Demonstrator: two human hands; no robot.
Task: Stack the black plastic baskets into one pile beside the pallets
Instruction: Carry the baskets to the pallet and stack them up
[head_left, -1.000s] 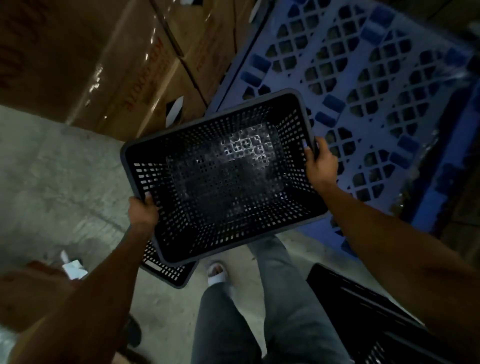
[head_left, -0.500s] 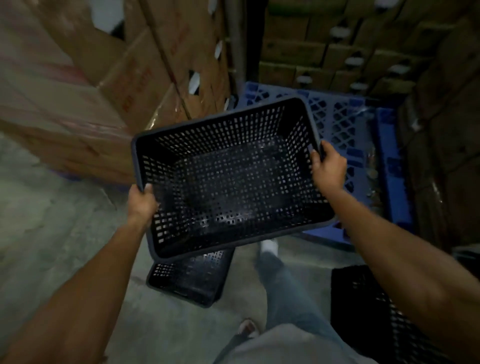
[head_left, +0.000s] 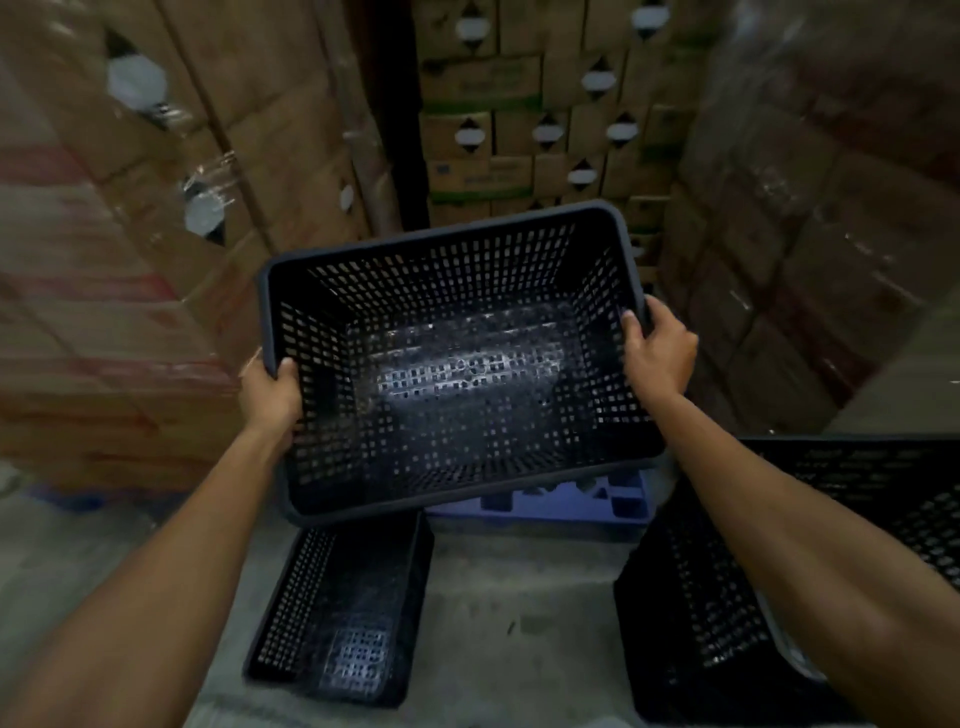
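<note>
Over the last second the view has lifted from the blue pallet (head_left: 566, 506) to the far wall of cartons (head_left: 524, 130), and the held basket (head_left: 457, 364) has tipped its open mouth toward the person, raised in mid-air. The left hand (head_left: 272, 392) and right hand (head_left: 657, 351) each clamp a short rim. Two more baskets wait below, the near-left basket (head_left: 337, 618) on the floor and the near-right basket (head_left: 810, 571), so I judge the carried one is heading for one of them.

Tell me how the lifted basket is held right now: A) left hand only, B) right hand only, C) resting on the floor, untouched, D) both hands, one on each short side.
D: the left hand and right hand each grip an opposite rim of the raised basket.
</note>
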